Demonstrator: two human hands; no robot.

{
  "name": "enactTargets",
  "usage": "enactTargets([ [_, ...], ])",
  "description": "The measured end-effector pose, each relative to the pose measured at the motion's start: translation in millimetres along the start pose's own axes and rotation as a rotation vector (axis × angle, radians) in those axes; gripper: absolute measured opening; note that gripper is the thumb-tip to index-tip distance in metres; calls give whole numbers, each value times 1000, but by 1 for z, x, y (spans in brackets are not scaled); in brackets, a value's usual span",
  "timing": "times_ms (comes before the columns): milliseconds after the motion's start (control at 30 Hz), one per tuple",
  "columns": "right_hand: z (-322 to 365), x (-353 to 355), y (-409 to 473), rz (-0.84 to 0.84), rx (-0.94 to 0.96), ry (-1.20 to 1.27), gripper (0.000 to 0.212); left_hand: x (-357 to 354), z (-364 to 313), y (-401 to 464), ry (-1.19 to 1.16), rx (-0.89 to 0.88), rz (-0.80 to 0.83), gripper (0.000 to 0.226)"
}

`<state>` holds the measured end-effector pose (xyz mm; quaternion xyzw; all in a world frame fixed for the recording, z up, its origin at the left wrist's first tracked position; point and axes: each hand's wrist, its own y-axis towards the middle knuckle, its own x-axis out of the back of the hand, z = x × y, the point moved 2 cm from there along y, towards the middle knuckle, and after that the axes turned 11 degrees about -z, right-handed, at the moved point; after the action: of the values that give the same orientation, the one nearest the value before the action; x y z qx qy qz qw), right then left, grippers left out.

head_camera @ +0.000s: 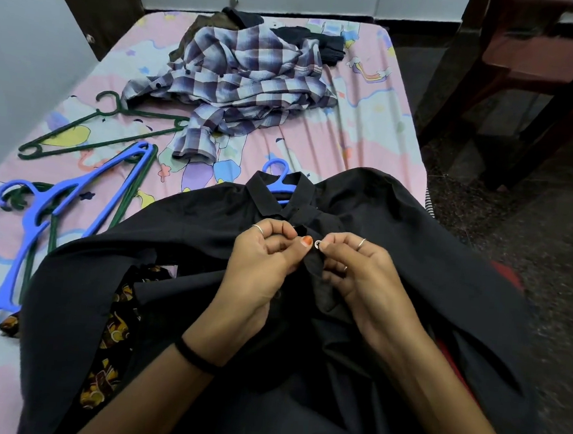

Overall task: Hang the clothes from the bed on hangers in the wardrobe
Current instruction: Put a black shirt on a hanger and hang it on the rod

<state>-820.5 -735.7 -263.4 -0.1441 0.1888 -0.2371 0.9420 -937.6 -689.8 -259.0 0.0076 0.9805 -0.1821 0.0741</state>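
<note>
Doing up the top button (317, 244) of the black shirt (411, 259) is my job right now. My left hand (261, 266) pinches the shirt's front edge near the collar, with the thumb on top. My right hand (359, 272) pinches the little shiny button and the cloth around it. The shirt lies spread over the near end of the bed (368, 138), and part of it is on my lap. A blue hanger (279, 179) is inside it, with its hook poking out of the collar.

I think the button could slip out of my fingers, because it is tiny and smooth. If I tug too hard, the shirt may slide on the hanger and one shoulder could drop off. The shirt's right side hangs past the bed's right edge, so it might slip to the floor.

More clothes wait at the far end of the bed. A checked shirt (240, 78) sits on top of the pile, with dark clothes (324, 40) behind it. I cannot tell how many there are. Near the left edge lie a green hanger (91, 132) and a heap of spare hangers (58, 214), blue and green tangled together. I cannot count them well.

A patterned cloth (114, 333) peeks out from under the black shirt. Most of it is hidden. The buttonhole is too dark to see. The wardrobe is not in my view.
</note>
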Motion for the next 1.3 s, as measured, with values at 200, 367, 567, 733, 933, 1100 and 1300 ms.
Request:
enactTargets([
  [200, 6, 11, 7, -90, 223, -405, 14, -4, -12, 19, 175, -60, 83, 13],
  [367, 7, 19, -13, -34, 438, -736, 36, -9, -20, 39, 376, -152, 140, 12],
  [567, -5, 36, -9, -4, 317, -708, 12, -2, -6, 45, 501, -194, 227, 5],
  [733, -7, 37, -7, 51, 226, -579, 11, 23, 6, 40, 704, -436, 203, 6],
  [933, -11, 37, -5, 35, 137, -456, 13, 54, 17, 31, 984, -656, 427, 16],
  [1100, -12, 36, -8, 43, 3, -361, 15, 60, 33, 37, 1118, -734, 492, 22],
  [1300, -2, 45, -16, 170, -122, -337, 26, 52, 34, 31, 1119, -760, 498, 13],
])
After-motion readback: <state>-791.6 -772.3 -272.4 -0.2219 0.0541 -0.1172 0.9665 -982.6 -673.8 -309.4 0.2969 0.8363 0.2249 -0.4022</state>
